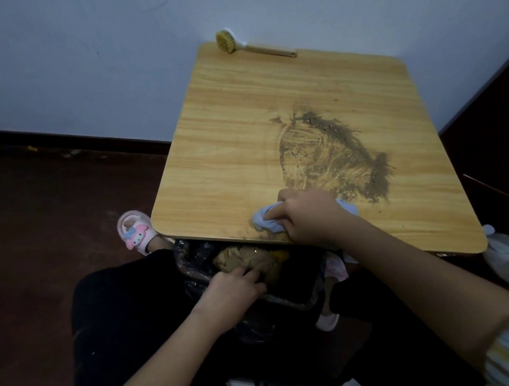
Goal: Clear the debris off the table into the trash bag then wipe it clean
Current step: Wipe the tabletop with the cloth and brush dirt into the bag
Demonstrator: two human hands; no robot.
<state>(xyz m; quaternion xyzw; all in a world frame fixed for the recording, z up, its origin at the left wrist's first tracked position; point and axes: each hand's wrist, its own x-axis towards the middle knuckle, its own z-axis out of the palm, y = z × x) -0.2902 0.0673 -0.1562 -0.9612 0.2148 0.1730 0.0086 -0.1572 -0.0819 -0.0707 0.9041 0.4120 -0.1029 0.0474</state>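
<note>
My right hand [308, 216] grips the blue cloth [267, 220] at the tabletop [236, 129] near edge; my left hand [232, 291] pinches the trash bag [197, 262] open just below it. Smeared dirt [333, 153] remains mid-tabletop, so wiping looks barely half done.

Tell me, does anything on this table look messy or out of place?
Yes. A brown smear of dirt streaks the table on its right half, with a darker ridge along its far edge. The right hand grips a blue cloth at the near edge. A scrub brush lies at the far edge.
</note>
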